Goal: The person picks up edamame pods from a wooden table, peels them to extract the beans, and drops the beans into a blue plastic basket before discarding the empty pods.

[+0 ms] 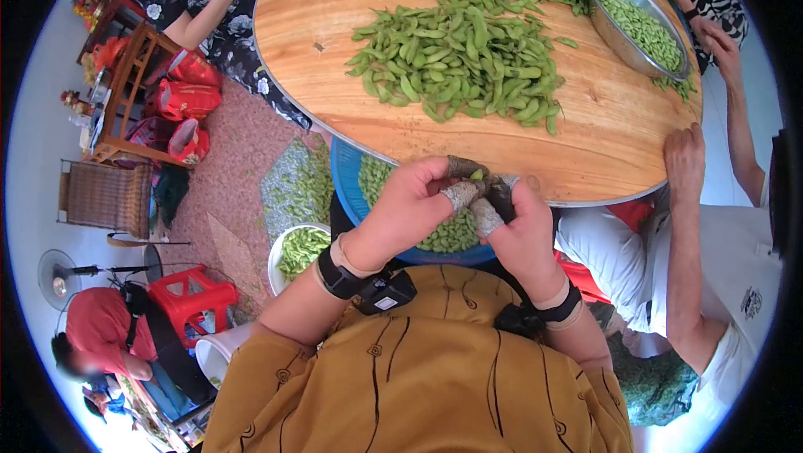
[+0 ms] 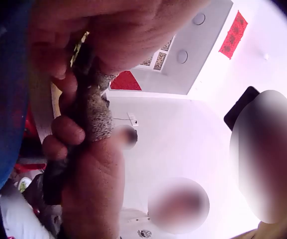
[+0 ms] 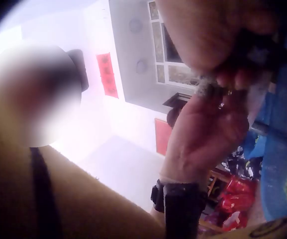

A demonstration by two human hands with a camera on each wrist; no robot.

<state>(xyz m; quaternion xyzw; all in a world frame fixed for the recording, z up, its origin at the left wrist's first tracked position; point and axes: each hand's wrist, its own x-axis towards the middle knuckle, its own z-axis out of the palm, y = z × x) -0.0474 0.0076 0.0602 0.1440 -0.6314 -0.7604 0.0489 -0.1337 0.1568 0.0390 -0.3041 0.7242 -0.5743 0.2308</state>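
Observation:
Close together in the head view, my left hand (image 1: 410, 202) and right hand (image 1: 523, 231) meet at the table's near edge, above a blue basin (image 1: 345, 181). Between their fingertips they pinch a green soybean pod (image 1: 477, 175), mostly hidden by the fingers. Grey, dirt-darkened wrapping covers both thumbs and some fingers. Shelled green beans (image 1: 447, 237) lie in the basin below. In the left wrist view a sliver of the pod (image 2: 78, 50) shows beside dark fingertips. The right wrist view shows my left hand (image 3: 210, 134) up against my right hand (image 3: 218, 35).
A heap of soybean pods (image 1: 460, 60) lies on the round wooden table (image 1: 309, 60). At its right stands a metal bowl (image 1: 642, 30) of shelled beans. A white bucket (image 1: 274, 265) of pods is left of the basin. People sit around the table; a red stool (image 1: 194, 302) stands behind.

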